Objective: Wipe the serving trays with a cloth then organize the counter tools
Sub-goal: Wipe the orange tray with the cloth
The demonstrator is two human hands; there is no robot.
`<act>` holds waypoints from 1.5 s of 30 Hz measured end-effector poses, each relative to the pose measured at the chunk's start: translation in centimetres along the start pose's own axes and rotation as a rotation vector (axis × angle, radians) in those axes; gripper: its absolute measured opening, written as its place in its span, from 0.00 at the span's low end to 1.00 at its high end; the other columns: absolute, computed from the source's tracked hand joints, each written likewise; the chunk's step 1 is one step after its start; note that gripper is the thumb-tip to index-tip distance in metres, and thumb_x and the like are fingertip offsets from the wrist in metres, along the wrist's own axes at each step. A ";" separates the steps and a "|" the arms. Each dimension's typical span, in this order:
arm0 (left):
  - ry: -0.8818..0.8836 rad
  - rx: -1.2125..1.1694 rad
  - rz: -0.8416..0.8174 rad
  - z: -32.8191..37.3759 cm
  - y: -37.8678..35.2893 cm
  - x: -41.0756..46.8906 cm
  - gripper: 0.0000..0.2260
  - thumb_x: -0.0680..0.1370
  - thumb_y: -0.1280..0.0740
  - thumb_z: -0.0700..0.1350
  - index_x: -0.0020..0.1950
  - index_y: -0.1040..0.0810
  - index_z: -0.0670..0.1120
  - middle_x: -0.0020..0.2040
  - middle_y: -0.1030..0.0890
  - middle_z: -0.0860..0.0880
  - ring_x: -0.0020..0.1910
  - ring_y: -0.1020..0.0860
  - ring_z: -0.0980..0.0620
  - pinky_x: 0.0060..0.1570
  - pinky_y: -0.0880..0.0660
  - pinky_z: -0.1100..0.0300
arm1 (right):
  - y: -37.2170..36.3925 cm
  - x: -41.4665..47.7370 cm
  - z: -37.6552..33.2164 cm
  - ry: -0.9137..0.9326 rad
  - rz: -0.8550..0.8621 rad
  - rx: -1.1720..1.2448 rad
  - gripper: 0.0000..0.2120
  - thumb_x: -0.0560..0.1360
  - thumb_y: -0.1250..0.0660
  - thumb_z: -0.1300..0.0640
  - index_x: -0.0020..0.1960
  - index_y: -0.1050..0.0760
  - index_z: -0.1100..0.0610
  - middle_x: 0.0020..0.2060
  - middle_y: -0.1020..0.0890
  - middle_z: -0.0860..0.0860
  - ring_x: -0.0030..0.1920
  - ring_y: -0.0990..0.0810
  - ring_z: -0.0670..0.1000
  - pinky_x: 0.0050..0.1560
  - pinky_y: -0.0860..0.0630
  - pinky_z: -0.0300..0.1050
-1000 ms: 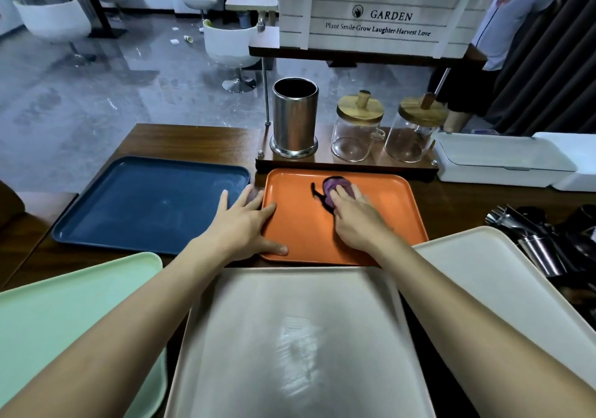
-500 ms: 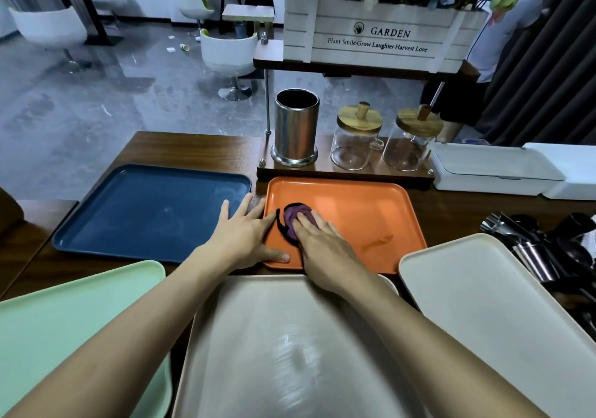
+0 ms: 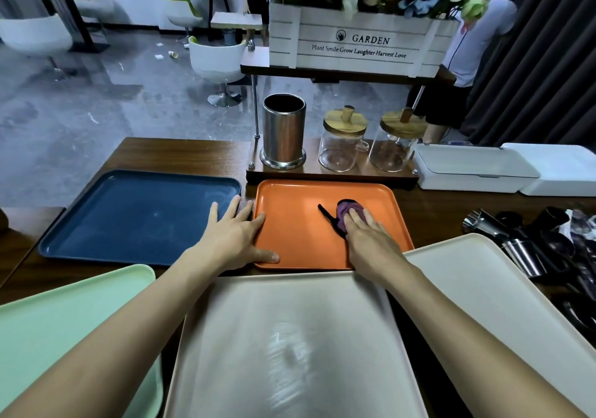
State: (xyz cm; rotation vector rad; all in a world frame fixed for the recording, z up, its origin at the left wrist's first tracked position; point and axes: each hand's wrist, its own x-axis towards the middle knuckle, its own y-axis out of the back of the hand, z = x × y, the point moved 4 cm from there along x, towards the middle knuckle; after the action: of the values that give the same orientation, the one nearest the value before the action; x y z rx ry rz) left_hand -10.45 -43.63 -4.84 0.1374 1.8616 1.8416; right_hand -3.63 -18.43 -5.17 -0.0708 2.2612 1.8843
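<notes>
An orange tray (image 3: 300,224) lies in the middle of the wooden counter. My right hand (image 3: 367,240) presses a small purple cloth (image 3: 346,208) flat onto the tray's right half, fingers straight over it. My left hand (image 3: 232,237) rests flat on the tray's left rim, thumb on the near corner. A dark blue tray (image 3: 135,217) lies to the left. A mint green tray (image 3: 64,314), a beige tray (image 3: 283,337) and a cream tray (image 3: 490,282) lie nearer to me.
A steel canister (image 3: 283,132) and two glass jars (image 3: 343,145) with wooden lids stand on a rack behind the orange tray. White boxes (image 3: 474,169) sit at the right. Steel cups and dark tools (image 3: 529,243) lie at the far right. A person stands behind the flower crate.
My right hand has slid the purple cloth from the tray's left part to its right half. My left hand stays on the left rim.
</notes>
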 end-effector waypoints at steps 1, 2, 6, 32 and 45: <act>0.001 0.003 0.002 0.0 0.0 0.0 0.50 0.71 0.39 0.77 0.84 0.52 0.53 0.84 0.57 0.46 0.82 0.65 0.44 0.75 0.67 0.34 | 0.1 0.1 0.0 -0.002 -0.009 0.003 0.32 0.80 0.48 0.65 0.83 0.53 0.55 0.82 0.52 0.49 0.82 0.57 0.54 0.80 0.53 0.53; 0.000 0.005 0.002 0.0 0.1 0.1 0.50 0.71 0.39 0.77 0.84 0.52 0.53 0.84 0.57 0.46 0.82 0.66 0.44 0.75 0.67 0.33 | 0.1 0.2 0.0 -0.001 -0.020 0.004 0.32 0.81 0.48 0.65 0.82 0.53 0.55 0.82 0.51 0.49 0.82 0.57 0.55 0.80 0.53 0.53; -0.019 0.015 0.002 0.4 0.3 0.3 0.49 0.72 0.38 0.76 0.84 0.50 0.51 0.84 0.58 0.48 0.82 0.66 0.44 0.75 0.66 0.32 | 0.4 0.2 -0.7 0.008 -0.052 0.015 0.30 0.81 0.50 0.62 0.82 0.53 0.57 0.82 0.52 0.52 0.81 0.58 0.58 0.80 0.54 0.52; 0.052 0.076 -0.092 1.1 0.7 0.0 0.49 0.73 0.40 0.75 0.84 0.57 0.52 0.84 0.59 0.56 0.81 0.68 0.44 0.75 0.67 0.32 | 3.7 2.1 5.3 0.119 -0.028 0.054 0.25 0.84 0.45 0.60 0.80 0.40 0.51 0.81 0.44 0.46 0.81 0.48 0.54 0.74 0.37 0.53; 0.021 0.074 -0.031 0.7 0.5 0.0 0.50 0.71 0.40 0.77 0.84 0.52 0.52 0.84 0.57 0.48 0.82 0.62 0.47 0.78 0.64 0.39 | -0.1 0.0 -6.0 0.279 -0.245 0.148 0.30 0.82 0.49 0.59 0.83 0.53 0.54 0.82 0.56 0.50 0.81 0.63 0.58 0.80 0.59 0.52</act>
State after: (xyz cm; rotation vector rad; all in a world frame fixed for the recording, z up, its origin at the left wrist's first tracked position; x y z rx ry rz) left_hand -10.29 -42.97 -4.37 0.1142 1.9365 1.7608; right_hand -4.37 -24.33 -4.24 -0.5944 2.4272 1.6626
